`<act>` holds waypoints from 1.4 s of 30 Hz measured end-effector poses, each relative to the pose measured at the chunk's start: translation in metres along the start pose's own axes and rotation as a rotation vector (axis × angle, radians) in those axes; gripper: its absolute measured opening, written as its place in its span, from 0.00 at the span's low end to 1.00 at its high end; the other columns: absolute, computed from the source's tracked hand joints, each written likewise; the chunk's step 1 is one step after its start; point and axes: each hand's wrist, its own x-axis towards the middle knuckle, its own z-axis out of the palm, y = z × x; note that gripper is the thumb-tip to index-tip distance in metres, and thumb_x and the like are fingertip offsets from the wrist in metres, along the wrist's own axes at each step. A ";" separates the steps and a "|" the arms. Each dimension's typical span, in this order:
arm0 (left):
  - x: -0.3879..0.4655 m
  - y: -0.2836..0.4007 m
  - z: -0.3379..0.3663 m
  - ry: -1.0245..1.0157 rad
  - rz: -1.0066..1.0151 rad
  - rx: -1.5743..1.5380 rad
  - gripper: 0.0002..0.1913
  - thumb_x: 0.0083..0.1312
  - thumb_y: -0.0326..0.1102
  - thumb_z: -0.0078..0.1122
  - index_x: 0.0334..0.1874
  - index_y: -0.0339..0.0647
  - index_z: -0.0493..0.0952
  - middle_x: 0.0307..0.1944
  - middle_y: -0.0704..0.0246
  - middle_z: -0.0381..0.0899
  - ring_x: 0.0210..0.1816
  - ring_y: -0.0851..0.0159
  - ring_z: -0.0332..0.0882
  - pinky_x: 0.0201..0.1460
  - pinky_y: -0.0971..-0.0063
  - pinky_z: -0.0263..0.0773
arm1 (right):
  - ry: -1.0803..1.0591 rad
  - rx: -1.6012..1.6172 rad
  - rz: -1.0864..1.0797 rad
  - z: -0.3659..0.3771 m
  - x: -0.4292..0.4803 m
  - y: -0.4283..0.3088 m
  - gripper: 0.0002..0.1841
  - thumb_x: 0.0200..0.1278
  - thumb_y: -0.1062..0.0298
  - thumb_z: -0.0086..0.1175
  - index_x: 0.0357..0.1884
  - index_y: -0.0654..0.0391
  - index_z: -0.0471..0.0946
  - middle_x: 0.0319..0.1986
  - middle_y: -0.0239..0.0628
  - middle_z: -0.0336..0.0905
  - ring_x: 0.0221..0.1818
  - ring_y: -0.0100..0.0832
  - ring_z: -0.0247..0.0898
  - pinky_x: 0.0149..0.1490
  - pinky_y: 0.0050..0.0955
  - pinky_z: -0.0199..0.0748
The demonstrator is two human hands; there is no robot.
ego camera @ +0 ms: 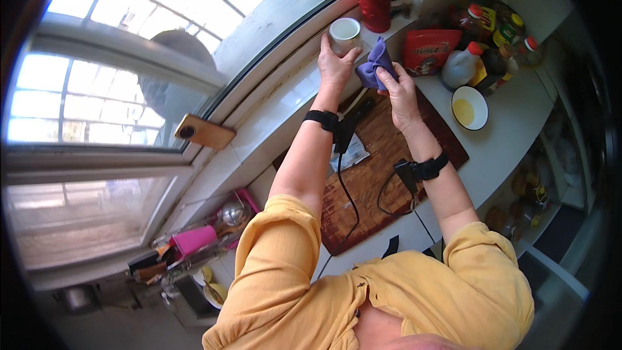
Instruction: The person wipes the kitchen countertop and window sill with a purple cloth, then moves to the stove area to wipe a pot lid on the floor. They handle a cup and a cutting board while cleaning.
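On the tiled window ledge, my left hand (335,65) is closed round the lower part of a pale cup (345,34). My right hand (399,88) grips a bunched purple cloth (376,66) just to the right of the cup. A red bottle (372,2) with a metallic neck stands upright behind them. Below my hands lies a brown wooden cutting board (362,199), with a small plastic packet (354,153) on it, partly hidden by my left forearm and a black strap device.
Right of the board are a white bowl (470,108) with yellow liquid, a red pouch (430,51) and several condiment bottles (461,65). A phone (206,131) leans at the window frame on the left. A rack with a pink container (194,242) stands lower left.
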 end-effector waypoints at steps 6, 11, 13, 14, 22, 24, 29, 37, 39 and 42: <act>-0.078 -0.026 -0.088 0.216 0.029 -0.105 0.24 0.62 0.35 0.67 0.59 0.32 0.74 0.52 0.54 0.81 0.40 0.59 0.83 0.46 0.68 0.78 | -0.274 0.002 0.058 0.057 -0.029 0.006 0.11 0.71 0.64 0.58 0.53 0.49 0.77 0.43 0.23 0.80 0.45 0.17 0.75 0.46 0.21 0.76; -0.168 -0.064 -0.195 0.481 0.102 0.492 0.20 0.61 0.34 0.60 0.56 0.40 0.77 0.56 0.56 0.78 0.59 0.49 0.73 0.64 0.59 0.66 | -0.590 -0.019 0.220 0.145 -0.081 0.027 0.12 0.73 0.64 0.56 0.53 0.56 0.76 0.46 0.31 0.79 0.47 0.22 0.77 0.51 0.25 0.80; -0.198 -0.077 -0.230 0.546 -0.011 0.697 0.25 0.60 0.35 0.61 0.61 0.38 0.73 0.62 0.53 0.73 0.64 0.46 0.68 0.69 0.56 0.60 | -0.713 0.001 0.222 0.188 -0.101 0.039 0.13 0.73 0.65 0.56 0.54 0.59 0.75 0.45 0.34 0.79 0.47 0.24 0.78 0.50 0.27 0.82; -0.212 -0.084 -0.245 0.476 -0.129 0.745 0.33 0.59 0.37 0.63 0.67 0.34 0.66 0.69 0.48 0.65 0.71 0.45 0.59 0.74 0.52 0.52 | -0.744 -0.018 0.217 0.210 -0.110 0.045 0.14 0.72 0.67 0.56 0.54 0.60 0.74 0.45 0.34 0.79 0.46 0.25 0.79 0.49 0.27 0.82; -0.254 -0.113 -0.283 0.317 -0.211 0.967 0.40 0.60 0.41 0.60 0.73 0.28 0.58 0.73 0.47 0.57 0.76 0.44 0.50 0.78 0.48 0.46 | -0.912 -0.501 -0.299 0.356 -0.151 0.117 0.16 0.60 0.71 0.61 0.52 0.58 0.80 0.39 0.42 0.85 0.43 0.33 0.81 0.49 0.29 0.77; -0.255 -0.117 -0.287 0.274 -0.174 0.959 0.38 0.62 0.41 0.57 0.73 0.28 0.59 0.72 0.47 0.59 0.75 0.44 0.52 0.78 0.49 0.47 | -0.993 -0.602 -0.313 0.381 -0.150 0.142 0.19 0.60 0.71 0.60 0.56 0.56 0.79 0.45 0.45 0.83 0.48 0.40 0.81 0.53 0.33 0.76; -0.261 -0.123 -0.292 0.261 -0.099 0.950 0.38 0.66 0.51 0.52 0.72 0.30 0.61 0.70 0.49 0.61 0.74 0.44 0.51 0.79 0.52 0.44 | -1.279 -0.994 -0.652 0.419 -0.145 0.202 0.23 0.60 0.70 0.55 0.61 0.52 0.76 0.62 0.47 0.74 0.65 0.47 0.69 0.67 0.40 0.68; -0.263 -0.124 -0.288 0.257 -0.112 0.882 0.36 0.64 0.51 0.54 0.71 0.37 0.64 0.67 0.51 0.65 0.71 0.43 0.54 0.76 0.50 0.48 | -1.451 -1.226 -0.825 0.397 -0.140 0.185 0.21 0.59 0.74 0.53 0.57 0.52 0.77 0.63 0.43 0.74 0.67 0.46 0.67 0.65 0.42 0.71; -0.261 -0.121 -0.292 0.271 -0.106 0.927 0.31 0.61 0.41 0.57 0.67 0.36 0.69 0.64 0.52 0.68 0.69 0.44 0.58 0.75 0.49 0.50 | -1.449 -1.290 -0.726 0.392 -0.141 0.171 0.20 0.59 0.74 0.55 0.55 0.51 0.79 0.57 0.43 0.78 0.60 0.47 0.73 0.60 0.42 0.74; -0.259 -0.115 -0.299 0.347 -0.137 0.860 0.27 0.58 0.33 0.58 0.63 0.36 0.72 0.62 0.54 0.71 0.68 0.48 0.62 0.74 0.49 0.52 | -1.351 -1.133 -0.608 0.392 -0.142 0.148 0.18 0.59 0.73 0.57 0.53 0.52 0.81 0.49 0.45 0.83 0.51 0.49 0.79 0.55 0.42 0.76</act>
